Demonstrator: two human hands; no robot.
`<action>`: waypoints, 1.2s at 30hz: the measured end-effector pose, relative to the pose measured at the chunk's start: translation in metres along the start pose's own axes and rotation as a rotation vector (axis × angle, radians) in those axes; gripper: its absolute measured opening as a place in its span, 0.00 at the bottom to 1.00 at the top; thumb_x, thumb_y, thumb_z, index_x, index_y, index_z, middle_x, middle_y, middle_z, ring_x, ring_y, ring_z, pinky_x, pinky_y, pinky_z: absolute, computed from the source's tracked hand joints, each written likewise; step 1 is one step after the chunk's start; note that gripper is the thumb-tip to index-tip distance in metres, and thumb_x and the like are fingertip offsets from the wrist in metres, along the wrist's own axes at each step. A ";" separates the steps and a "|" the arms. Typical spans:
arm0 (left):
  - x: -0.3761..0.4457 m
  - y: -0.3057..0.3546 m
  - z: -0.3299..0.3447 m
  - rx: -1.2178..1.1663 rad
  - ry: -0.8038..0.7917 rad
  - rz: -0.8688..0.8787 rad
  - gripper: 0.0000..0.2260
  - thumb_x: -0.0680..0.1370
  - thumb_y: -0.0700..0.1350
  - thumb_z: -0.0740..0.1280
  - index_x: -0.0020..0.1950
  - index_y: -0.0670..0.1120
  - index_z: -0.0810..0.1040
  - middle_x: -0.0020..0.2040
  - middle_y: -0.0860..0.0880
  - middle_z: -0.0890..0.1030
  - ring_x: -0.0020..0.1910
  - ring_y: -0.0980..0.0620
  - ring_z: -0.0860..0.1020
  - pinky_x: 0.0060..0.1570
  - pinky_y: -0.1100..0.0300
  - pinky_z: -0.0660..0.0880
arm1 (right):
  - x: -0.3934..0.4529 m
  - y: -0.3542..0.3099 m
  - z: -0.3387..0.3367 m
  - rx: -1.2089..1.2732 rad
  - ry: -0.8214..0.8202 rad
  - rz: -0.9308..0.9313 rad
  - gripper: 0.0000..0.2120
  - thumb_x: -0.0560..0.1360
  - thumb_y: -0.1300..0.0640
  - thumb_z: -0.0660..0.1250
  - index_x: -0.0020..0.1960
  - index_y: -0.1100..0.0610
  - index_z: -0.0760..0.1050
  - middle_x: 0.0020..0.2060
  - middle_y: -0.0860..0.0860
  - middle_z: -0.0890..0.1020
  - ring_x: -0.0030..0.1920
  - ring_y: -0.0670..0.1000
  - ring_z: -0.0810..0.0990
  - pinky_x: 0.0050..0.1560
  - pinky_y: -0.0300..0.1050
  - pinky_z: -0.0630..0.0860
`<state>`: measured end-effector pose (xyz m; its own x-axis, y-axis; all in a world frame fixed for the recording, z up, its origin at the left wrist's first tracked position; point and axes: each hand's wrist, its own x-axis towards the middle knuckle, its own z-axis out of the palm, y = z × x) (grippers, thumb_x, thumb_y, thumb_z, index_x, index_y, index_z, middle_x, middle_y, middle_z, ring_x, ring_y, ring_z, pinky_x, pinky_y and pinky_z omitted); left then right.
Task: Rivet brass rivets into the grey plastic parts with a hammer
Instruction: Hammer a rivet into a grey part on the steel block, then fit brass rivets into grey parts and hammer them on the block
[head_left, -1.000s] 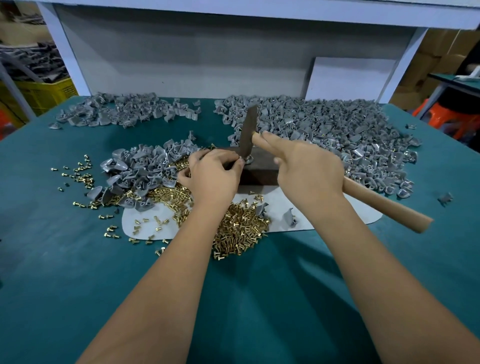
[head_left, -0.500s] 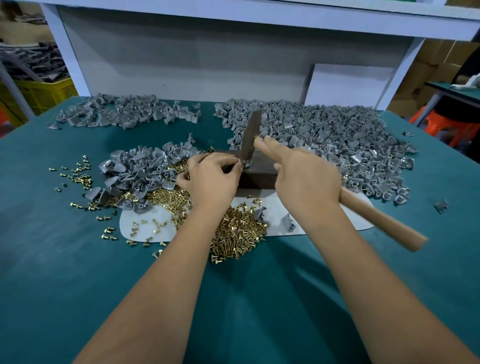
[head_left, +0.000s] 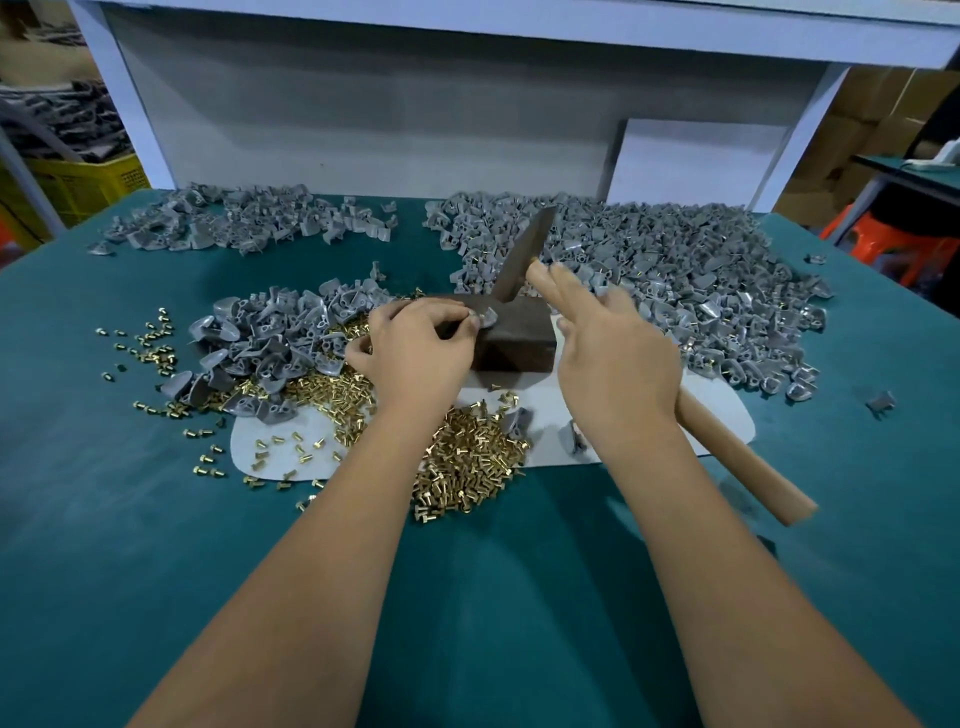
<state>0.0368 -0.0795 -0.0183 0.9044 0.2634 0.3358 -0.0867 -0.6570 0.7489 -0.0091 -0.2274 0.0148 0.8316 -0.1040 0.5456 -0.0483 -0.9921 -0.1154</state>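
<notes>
L hand (head_left: 415, 349) fingertips pinch a grey plastic part (head_left: 485, 318) down on the top of the dark block (head_left: 511, 338), fingers curled tight round it. R hand (head_left: 613, 364) wraps the wooden handle of the hammer (head_left: 727, 447) w/ index & middle fingers (head_left: 563, 283) stretched straight along it, the rest curled under; hammer head (head_left: 522, 254) is tilted up just above the block, not touching the part. Block sits on a white pad (head_left: 722, 415) on the teal table (head_left: 156, 519). Brass rivets (head_left: 467, 467) heaped on the pad's near edge, btw the forearms, more scattered left. Near pile of grey parts (head_left: 275, 338) just left of L hand; big pile (head_left: 675, 270) behind R hand; a third pile (head_left: 234, 223) far left at the back.
</notes>
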 end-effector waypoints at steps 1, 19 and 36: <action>0.001 0.001 -0.001 -0.011 -0.015 -0.008 0.05 0.77 0.56 0.68 0.46 0.60 0.83 0.46 0.67 0.74 0.66 0.54 0.63 0.59 0.49 0.54 | 0.001 0.005 0.002 -0.010 0.008 0.025 0.28 0.78 0.60 0.63 0.73 0.41 0.59 0.49 0.53 0.71 0.31 0.53 0.67 0.28 0.42 0.57; -0.004 0.007 -0.013 -0.314 -0.166 -0.118 0.06 0.77 0.50 0.69 0.40 0.57 0.79 0.48 0.69 0.73 0.68 0.55 0.58 0.67 0.42 0.67 | 0.004 0.047 0.024 -0.132 -0.174 0.128 0.09 0.77 0.60 0.60 0.55 0.58 0.75 0.45 0.56 0.79 0.45 0.59 0.77 0.37 0.44 0.64; -0.005 0.006 -0.015 -0.051 -0.139 0.112 0.03 0.77 0.55 0.68 0.47 0.61 0.82 0.56 0.62 0.76 0.67 0.51 0.60 0.58 0.54 0.52 | -0.001 0.023 0.021 0.100 0.050 -0.022 0.18 0.77 0.52 0.62 0.66 0.56 0.71 0.53 0.54 0.78 0.55 0.56 0.73 0.56 0.50 0.68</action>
<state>0.0258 -0.0742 -0.0072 0.9367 0.0884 0.3389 -0.2075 -0.6395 0.7403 0.0005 -0.2485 -0.0054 0.8033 -0.0880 0.5891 0.0272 -0.9826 -0.1839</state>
